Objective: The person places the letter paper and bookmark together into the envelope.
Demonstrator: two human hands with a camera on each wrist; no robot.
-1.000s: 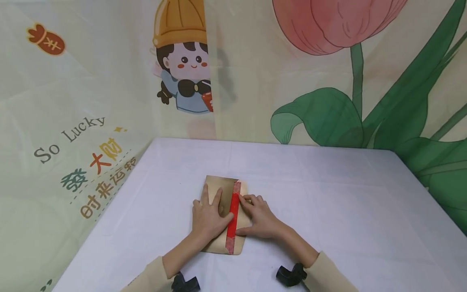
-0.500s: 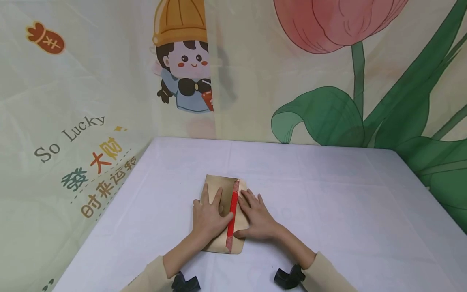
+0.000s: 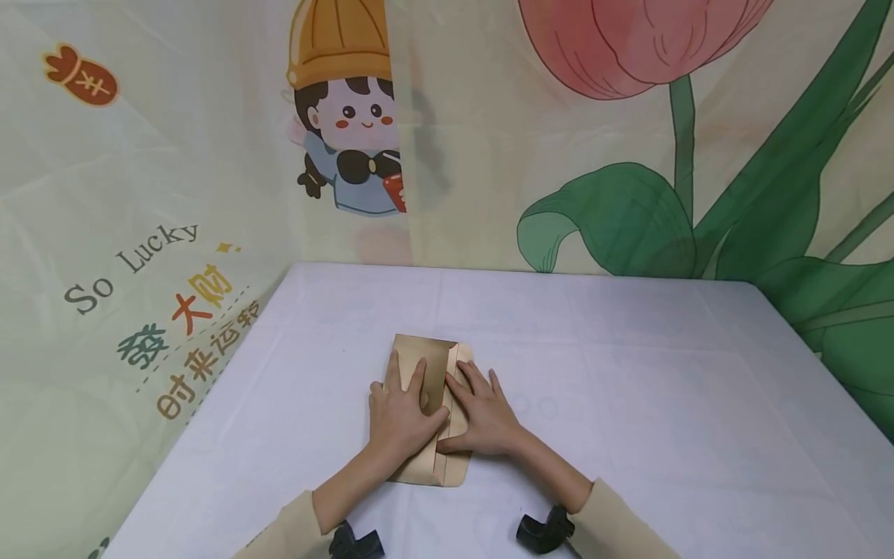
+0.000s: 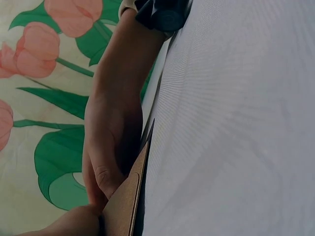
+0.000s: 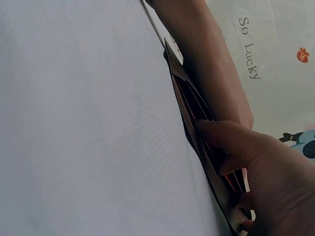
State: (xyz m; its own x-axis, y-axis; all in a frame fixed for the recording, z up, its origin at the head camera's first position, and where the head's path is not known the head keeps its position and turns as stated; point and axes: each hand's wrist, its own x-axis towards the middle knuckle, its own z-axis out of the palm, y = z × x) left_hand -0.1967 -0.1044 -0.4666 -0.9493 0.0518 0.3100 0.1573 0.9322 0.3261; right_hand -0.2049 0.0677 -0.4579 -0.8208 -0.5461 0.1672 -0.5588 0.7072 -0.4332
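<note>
A kraft-paper envelope (image 3: 419,466) lies flat on the white tabletop, its long side running away from me. My left hand (image 3: 400,415) rests on its body with the fingers spread, thumb toward the folded strip along the right. On the right-hand flap (image 3: 457,423) my right hand (image 3: 492,415) presses with spread fingers, thumb and fingertips at the folded edge. The red tape strip is now hidden under the fold in the head view. In the right wrist view a gap shows between the paper layers of the envelope (image 5: 179,91), with a little red inside.
The white tablecloth (image 3: 628,373) spreads around the envelope. Behind the table hangs a printed backdrop (image 3: 461,155) with a tulip and a cartoon figure. A black wrist mount (image 3: 545,532) sits at the right sleeve, another black mount (image 3: 355,541) at the left.
My right hand has shifted left and flattened, turning the strip over until its red tape no longer shows from above. The left hand stays in place on the envelope.
</note>
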